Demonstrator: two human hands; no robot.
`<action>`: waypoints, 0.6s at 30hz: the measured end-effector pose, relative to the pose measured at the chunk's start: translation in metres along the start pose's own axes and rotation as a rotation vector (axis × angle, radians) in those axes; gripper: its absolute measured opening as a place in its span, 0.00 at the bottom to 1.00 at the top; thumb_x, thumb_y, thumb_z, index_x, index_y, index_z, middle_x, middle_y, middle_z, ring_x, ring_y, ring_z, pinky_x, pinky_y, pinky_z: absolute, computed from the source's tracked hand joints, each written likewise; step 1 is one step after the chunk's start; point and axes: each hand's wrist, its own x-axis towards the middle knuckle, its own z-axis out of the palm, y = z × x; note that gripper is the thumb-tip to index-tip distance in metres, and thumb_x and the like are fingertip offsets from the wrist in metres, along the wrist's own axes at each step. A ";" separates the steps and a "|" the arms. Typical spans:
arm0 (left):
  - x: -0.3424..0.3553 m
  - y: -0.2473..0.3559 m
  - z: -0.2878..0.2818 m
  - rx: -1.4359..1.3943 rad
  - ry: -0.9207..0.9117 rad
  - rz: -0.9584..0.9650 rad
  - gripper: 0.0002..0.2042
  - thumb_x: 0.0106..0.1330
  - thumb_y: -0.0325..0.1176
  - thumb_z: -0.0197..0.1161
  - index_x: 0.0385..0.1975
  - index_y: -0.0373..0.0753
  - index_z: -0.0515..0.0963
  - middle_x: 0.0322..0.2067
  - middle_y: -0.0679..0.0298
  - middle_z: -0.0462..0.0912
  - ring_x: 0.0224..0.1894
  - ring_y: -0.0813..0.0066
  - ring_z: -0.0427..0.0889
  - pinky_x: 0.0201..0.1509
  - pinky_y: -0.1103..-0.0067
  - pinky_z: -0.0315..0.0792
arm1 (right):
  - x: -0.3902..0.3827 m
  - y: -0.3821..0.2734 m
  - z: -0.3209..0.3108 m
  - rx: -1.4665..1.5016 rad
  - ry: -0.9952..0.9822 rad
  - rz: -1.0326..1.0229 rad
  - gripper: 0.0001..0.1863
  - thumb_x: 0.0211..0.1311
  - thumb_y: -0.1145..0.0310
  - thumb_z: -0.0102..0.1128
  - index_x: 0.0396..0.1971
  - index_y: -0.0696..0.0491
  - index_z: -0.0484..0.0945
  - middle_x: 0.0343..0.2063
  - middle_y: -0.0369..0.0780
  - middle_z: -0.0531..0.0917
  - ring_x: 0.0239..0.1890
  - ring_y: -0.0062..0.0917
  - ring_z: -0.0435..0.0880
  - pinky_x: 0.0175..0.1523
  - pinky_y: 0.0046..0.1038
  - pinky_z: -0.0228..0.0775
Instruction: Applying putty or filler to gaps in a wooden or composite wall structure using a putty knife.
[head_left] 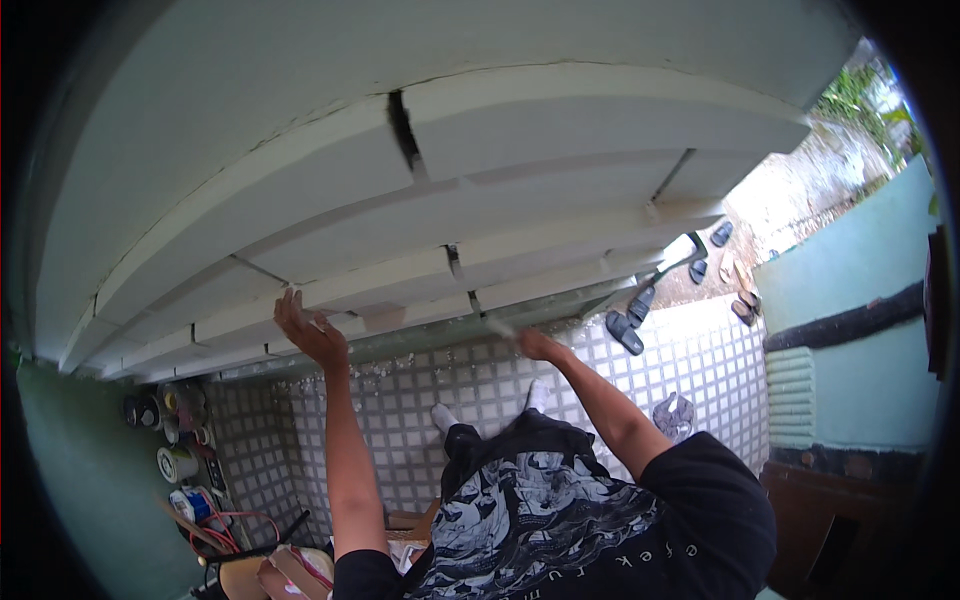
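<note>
My left hand [308, 330] is raised at the edge of a white slatted board [350, 250] with dark gaps, its fingers bent and apart, fingertips touching the board. Whether anything small lies at those fingertips is unclear. My right hand [540, 346] is closed round a pale, thin tool [505, 330], blurred, which looks like a scraper and points up toward a slit in the lower board. White flakes show along the board's lower edge.
The tiled floor [370, 420] is under my socked feet. Cans, hoses and cardboard [280, 575] crowd the lower left beside a green wall [75, 440]. Sandals [628, 330] lie by an opening to outdoors at the right, next to a pale green wall [850, 390] with dark brown furniture [850, 520] below.
</note>
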 end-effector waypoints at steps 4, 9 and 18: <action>-0.009 -0.016 -0.011 0.045 0.007 -0.011 0.21 0.74 0.44 0.38 0.56 0.36 0.67 0.58 0.54 0.68 0.63 0.50 0.62 0.66 0.56 0.54 | -0.012 -0.022 0.000 0.293 -0.270 0.429 0.25 0.61 0.56 0.46 0.23 0.65 0.79 0.22 0.57 0.81 0.31 0.49 0.83 0.35 0.46 0.73; -0.002 -0.012 -0.005 0.021 -0.036 0.076 0.21 0.74 0.44 0.39 0.58 0.36 0.65 0.59 0.53 0.66 0.63 0.51 0.61 0.65 0.56 0.55 | -0.040 0.108 0.029 0.739 0.418 0.648 0.25 0.60 0.56 0.47 0.22 0.69 0.75 0.18 0.51 0.78 0.20 0.38 0.81 0.25 0.41 0.70; -0.009 -0.015 -0.005 0.038 -0.016 0.088 0.22 0.75 0.45 0.39 0.58 0.35 0.64 0.59 0.52 0.65 0.63 0.51 0.61 0.64 0.56 0.56 | -0.015 0.094 -0.003 -0.021 0.376 0.511 0.14 0.56 0.65 0.50 0.27 0.61 0.80 0.31 0.56 0.82 0.37 0.49 0.83 0.40 0.45 0.75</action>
